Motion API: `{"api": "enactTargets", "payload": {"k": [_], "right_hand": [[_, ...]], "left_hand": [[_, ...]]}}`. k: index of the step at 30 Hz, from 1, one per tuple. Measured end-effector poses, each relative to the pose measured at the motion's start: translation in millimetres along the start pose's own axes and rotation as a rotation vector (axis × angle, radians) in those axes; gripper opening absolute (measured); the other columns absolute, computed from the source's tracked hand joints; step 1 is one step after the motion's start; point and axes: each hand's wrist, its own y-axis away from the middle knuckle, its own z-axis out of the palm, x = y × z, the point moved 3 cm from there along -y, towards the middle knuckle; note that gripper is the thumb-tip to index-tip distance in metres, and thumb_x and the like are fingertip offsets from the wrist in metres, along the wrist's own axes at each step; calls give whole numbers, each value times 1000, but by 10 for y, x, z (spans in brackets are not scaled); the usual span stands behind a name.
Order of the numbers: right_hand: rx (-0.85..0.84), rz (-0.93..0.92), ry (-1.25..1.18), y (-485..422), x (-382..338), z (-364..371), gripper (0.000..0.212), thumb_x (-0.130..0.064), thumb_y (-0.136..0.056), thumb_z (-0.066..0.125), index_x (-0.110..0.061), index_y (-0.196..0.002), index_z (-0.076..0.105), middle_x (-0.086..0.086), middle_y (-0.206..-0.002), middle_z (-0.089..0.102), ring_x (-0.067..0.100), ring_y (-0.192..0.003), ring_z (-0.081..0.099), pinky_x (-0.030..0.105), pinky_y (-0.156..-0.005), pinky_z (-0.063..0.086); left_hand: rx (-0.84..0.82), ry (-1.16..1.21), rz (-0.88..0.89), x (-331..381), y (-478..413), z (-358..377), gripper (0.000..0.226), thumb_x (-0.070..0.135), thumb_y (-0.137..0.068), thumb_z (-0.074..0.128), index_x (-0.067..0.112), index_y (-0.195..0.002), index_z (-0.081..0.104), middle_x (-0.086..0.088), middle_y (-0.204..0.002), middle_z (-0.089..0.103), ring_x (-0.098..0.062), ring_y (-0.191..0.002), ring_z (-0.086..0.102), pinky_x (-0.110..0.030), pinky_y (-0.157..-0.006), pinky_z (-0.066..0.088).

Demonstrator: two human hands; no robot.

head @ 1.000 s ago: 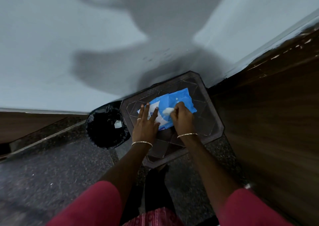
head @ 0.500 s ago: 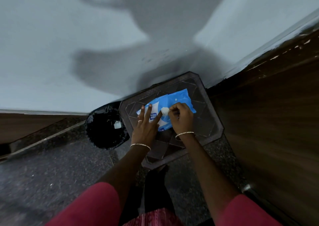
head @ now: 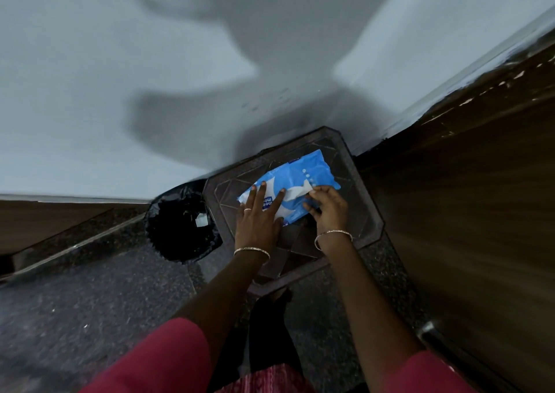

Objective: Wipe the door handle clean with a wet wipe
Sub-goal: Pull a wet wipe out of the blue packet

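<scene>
A blue pack of wet wipes [head: 312,173] lies on a dark brown plastic stool [head: 365,212] by the wall. My left hand [head: 258,221] rests flat on the pack's left part, fingers spread, pressing it down. My right hand [head: 329,208] pinches a white wet wipe [head: 297,193] that sticks out of the pack's opening, partly drawn out to the right. A dark door handle [head: 429,331] shows at the lower right, on the wooden door [head: 480,212].
A bin lined with a black bag [head: 183,227] stands left of the stool, a small white scrap inside. The pale blue wall [head: 150,77] is behind both. The speckled dark floor [head: 90,302] spreads to the left.
My right hand has pinched the wipe at the pack's opening and drawn it a little out. My left hand stays flat on the pack.
</scene>
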Motion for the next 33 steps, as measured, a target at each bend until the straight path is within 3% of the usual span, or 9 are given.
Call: {"api": "enactTargets", "payload": {"k": [7, 16, 19, 21, 24, 26, 30, 33], "right_hand": [[-11, 24, -94, 91, -50, 17, 22, 2, -95, 54, -13, -79, 59, 10, -87, 63, 21, -80, 62, 27, -66, 57], [-10, 91, -355, 224, -192, -29, 13, -5, -99, 51, -14, -94, 60, 9, -100, 68, 20, -92, 66, 31, -79, 54], [33, 92, -340, 292, -281, -78, 12, -5, -98, 54, -13, -94, 61, 10, -100, 69, 22, -91, 67, 33, -78, 55], [78, 100, -292, 370, -343, -120, 13, -6, -98, 55, -15, -91, 62, 9, -94, 67, 21, -86, 65, 33, -73, 55], [112, 95, -251, 574, -499, -178, 14, -5, -98, 55, -16, -92, 62, 7, -91, 67, 20, -80, 65, 29, -64, 56], [114, 81, -216, 787, -634, -213, 14, -6, -97, 57, -18, -93, 63, 4, -89, 70, 19, -78, 67, 27, -62, 56], [98, 31, -125, 1289, -925, -245, 9, -9, -95, 63, -17, -92, 67, 5, -86, 71, 19, -75, 67, 29, -66, 55], [117, -14, -71, 1663, -1094, -263, 5, -14, -95, 65, -13, -97, 69, 10, -91, 72, 20, -75, 68, 30, -66, 55]], "left_hand": [[-115, -109, -26, 15, -38, -3, 68, 38, -96, 47, 39, -153, 9, -7, -163, -7, -30, -150, -7, -55, -118, 16], [-205, -150, -51, 65, -41, -55, 74, 43, -96, 47, 42, -152, -1, -6, -162, -13, -29, -149, -13, -60, -117, 12], [-241, -157, -51, 99, -41, -143, 70, 44, -95, 47, 39, -153, 8, -7, -163, -6, -29, -150, -9, -58, -117, 9], [-169, -44, -61, 165, -35, -268, 61, 36, -94, 51, 31, -150, 27, -9, -162, 15, -28, -150, 8, -50, -117, 13], [64, 415, -49, 312, 63, -576, 50, 11, -87, 58, 18, -136, 52, -9, -141, 53, -26, -133, 44, -31, -111, 28], [38, 632, 3, 425, 183, -761, 52, 7, -79, 62, 12, -131, 58, -7, -134, 59, -23, -126, 52, -29, -109, 32], [-160, 932, -51, 653, 472, -1076, 47, 28, -74, 72, 14, -119, 66, -1, -114, 70, -17, -107, 64, -37, -98, 49], [-97, 920, 18, 822, 691, -1395, 19, 29, -84, 72, 11, -93, 72, 3, -83, 71, 3, -74, 63, -16, -72, 50]]}}
